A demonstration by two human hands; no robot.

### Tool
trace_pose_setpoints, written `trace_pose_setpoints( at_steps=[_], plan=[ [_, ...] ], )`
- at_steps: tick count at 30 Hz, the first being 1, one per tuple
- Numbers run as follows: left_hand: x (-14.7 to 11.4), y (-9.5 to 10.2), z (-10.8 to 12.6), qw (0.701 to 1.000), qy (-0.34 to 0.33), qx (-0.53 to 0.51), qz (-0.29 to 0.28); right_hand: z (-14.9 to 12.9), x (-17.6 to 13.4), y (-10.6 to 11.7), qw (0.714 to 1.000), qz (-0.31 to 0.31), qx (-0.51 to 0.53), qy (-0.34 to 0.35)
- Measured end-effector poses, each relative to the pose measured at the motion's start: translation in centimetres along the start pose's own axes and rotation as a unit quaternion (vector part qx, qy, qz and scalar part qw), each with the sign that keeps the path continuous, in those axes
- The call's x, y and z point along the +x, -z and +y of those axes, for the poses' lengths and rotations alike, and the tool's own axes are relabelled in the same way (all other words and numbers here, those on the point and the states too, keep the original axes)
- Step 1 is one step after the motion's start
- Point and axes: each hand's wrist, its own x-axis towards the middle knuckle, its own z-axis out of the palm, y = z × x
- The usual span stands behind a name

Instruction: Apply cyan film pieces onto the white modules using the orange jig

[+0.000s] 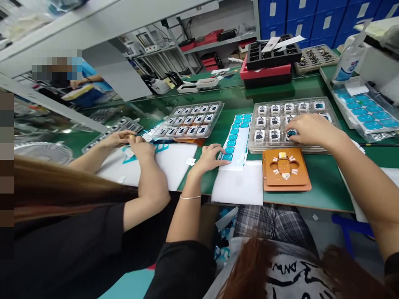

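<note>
My left hand [208,159] rests at the lower left edge of a white sheet of teal rounded stickers [238,143]. Its fingers are apart, with thumb and forefinger touching the sheet around the lowest sticker. My right hand [308,131] reaches over a clear plastic tray [332,109], which holds rows of small white square housings [274,121]. The fingertips close around one housing [291,133] in the front row, showing dark teal; the hand hides part of it and its neighbours. Just in front of the tray lies an orange fixture [286,168] with a shaped recess.
White foam [238,182] lies below the sticker sheet. At left, a co-worker's hands [137,145] work over another foam sheet [181,160]. A second filled tray [190,120] stands behind. Further back are a red-and-black box [264,77], a pump bottle [349,62] and bagged teal stickers [370,112].
</note>
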Motion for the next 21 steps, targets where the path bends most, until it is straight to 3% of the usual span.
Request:
trace_pose_setpoints(
  at_steps=[6,13,21],
  plan=[
    [1.3,0.9,0.1,0.998,0.002,-0.014,-0.062,-1.7,0.2,-0.8,0.988,0.103,0.085,0.073],
    [1.8,0.8,0.9,0.994,0.005,-0.04,-0.098,-2.2,0.0,-2.6,0.986,0.085,0.118,0.086],
    [1.3,0.7,1.9,0.996,0.013,-0.034,-0.084,-2.2,0.0,-3.0,0.978,0.092,0.173,0.071]
  ],
)
